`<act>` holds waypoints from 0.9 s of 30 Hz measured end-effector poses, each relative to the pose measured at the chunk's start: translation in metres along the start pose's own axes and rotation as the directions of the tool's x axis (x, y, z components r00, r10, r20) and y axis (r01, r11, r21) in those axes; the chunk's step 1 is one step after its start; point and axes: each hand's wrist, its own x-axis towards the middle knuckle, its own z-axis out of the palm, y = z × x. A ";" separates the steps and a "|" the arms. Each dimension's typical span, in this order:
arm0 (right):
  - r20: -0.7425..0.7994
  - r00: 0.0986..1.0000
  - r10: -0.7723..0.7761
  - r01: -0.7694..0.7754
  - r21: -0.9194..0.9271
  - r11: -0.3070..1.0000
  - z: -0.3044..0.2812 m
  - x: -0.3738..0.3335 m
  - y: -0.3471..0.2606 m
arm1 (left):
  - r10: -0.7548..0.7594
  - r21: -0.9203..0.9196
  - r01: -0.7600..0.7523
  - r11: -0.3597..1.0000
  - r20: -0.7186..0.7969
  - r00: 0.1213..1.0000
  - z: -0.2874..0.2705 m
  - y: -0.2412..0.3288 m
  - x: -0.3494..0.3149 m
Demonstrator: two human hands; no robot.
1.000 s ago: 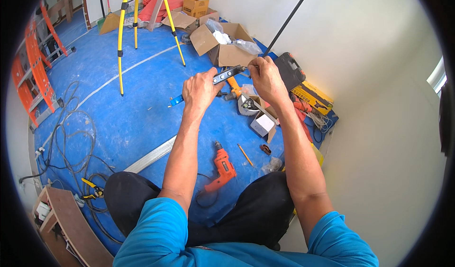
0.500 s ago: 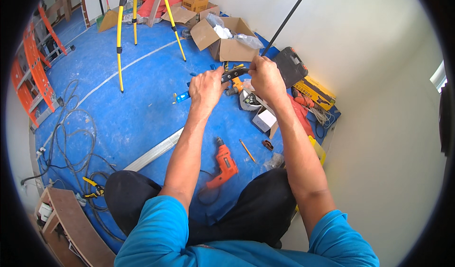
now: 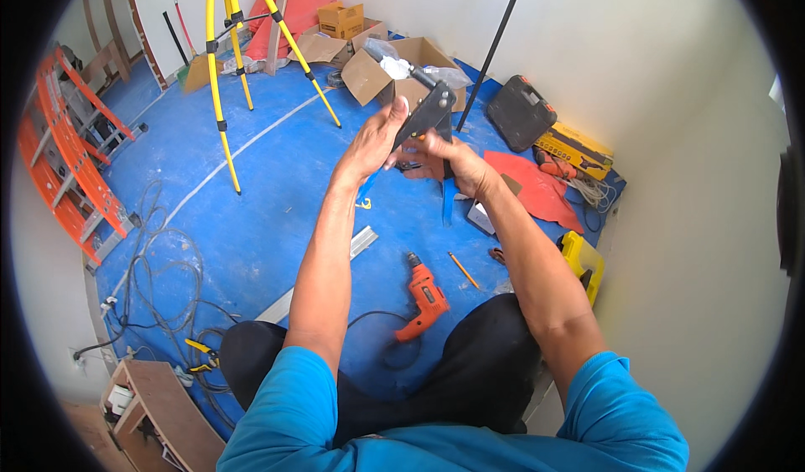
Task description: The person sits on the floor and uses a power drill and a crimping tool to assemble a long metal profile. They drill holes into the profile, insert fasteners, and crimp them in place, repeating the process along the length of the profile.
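Observation:
I sit on a blue floor with both arms stretched forward. My left hand (image 3: 371, 141) and my right hand (image 3: 449, 160) together hold up a black metal hand tool (image 3: 428, 110) with a flat plate and a short handle sticking up. The left palm supports its left side, and the right hand grips it from below. A small blue and yellow part (image 3: 366, 197) shows just under my left wrist.
An orange corded drill (image 3: 426, 296) lies by my knee beside a pencil (image 3: 463, 270). A yellow tripod (image 3: 243, 44), open cardboard boxes (image 3: 394, 65), a black tool case (image 3: 520, 111), red sheet (image 3: 537, 189), orange ladder (image 3: 71, 149), cables (image 3: 159, 262) and a metal strip (image 3: 319, 275) surround me.
Both hands have lifted the black tool higher and closer to my face. My head has turned, so the floor clutter has shifted right in view.

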 end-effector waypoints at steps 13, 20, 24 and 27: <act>-0.215 0.962 -0.170 0.239 0.351 0.905 0.006 0.012 -0.026 | 0.010 0.630 0.058 0.775 -0.104 0.995 -0.103 -0.083 0.066; -0.384 0.917 -0.106 0.238 0.314 0.919 -0.003 0.013 -0.006 | -0.846 0.985 0.165 0.040 -0.054 0.531 -0.123 -0.288 -0.120; -0.403 0.915 -0.011 0.165 0.349 0.923 -0.003 0.009 0.005 | -0.764 0.967 0.251 0.051 -0.124 0.633 -0.127 -0.341 -0.184; -0.374 0.920 -0.118 0.174 0.119 0.978 0.007 0.012 0.012 | -0.739 0.948 0.313 0.063 -0.166 0.652 -0.132 -0.339 -0.194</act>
